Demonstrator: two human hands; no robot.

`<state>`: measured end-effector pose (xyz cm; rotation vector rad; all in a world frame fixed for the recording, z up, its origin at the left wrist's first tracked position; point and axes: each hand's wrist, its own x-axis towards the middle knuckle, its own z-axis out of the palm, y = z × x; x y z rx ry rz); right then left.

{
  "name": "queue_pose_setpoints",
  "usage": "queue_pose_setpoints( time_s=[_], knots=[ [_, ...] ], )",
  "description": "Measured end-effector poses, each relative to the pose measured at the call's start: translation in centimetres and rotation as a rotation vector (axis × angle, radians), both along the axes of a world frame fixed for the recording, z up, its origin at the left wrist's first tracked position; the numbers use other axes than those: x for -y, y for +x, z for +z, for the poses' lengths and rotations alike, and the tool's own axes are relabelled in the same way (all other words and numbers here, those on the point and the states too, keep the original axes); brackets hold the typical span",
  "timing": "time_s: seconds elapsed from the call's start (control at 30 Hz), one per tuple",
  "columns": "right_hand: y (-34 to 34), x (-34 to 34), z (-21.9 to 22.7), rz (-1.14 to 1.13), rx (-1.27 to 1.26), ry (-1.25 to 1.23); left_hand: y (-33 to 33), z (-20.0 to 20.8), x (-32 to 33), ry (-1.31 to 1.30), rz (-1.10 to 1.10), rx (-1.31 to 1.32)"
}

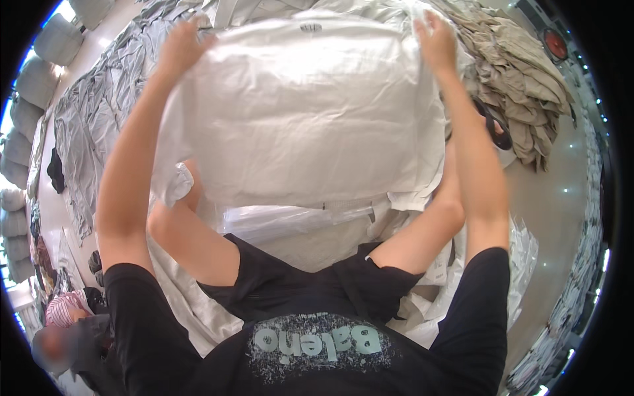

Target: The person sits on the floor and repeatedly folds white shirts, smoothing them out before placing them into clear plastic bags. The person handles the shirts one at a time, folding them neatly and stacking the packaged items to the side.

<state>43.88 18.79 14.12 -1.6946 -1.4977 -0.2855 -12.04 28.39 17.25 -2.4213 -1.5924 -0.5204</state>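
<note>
I hold up a folded white garment (304,112) in front of me, spread flat between both hands. My left hand (181,43) grips its upper left corner and my right hand (434,39) grips its upper right corner, both arms stretched forward. The garment hangs down over my knees, which are bent as I sit on the floor. Under it, between my legs, lies a clear plastic bag (290,221) on more white fabric.
A heap of beige garments (515,79) lies at the right, grey garments (99,119) spread at the left. Filled sacks (39,79) line the far left edge. Another person (59,330) sits at the lower left. Crumpled plastic bags (522,251) lie by my right side.
</note>
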Motion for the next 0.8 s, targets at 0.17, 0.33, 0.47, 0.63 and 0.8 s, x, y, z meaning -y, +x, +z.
queue_pose_setpoints(
  time_s=[0.17, 0.33, 0.47, 0.63, 0.8],
  knots=[
    [-9.8, 12.8, -20.5, 0.248, 0.405, -0.41, -5.0, -12.2, 14.3, -0.503, 0.115, -0.375],
    [-9.0, 18.6, -23.6, 0.28, 0.359, -0.784, -10.4, -8.8, 18.3, -0.727, 0.298, -0.101],
    [-12.5, 12.5, -16.0, 0.283, 0.197, -1.242, -17.8, -8.5, 18.2, -0.897, 0.452, 0.161],
    [-23.4, -0.9, -21.6, 0.52, -0.053, -0.246, -17.3, -7.6, 18.5, -0.99, 0.355, 0.776],
    [-33.6, -5.5, -26.9, 0.284, 0.06, -0.45, -14.0, -0.7, 18.4, -0.897, 0.267, 1.014]
  ],
)
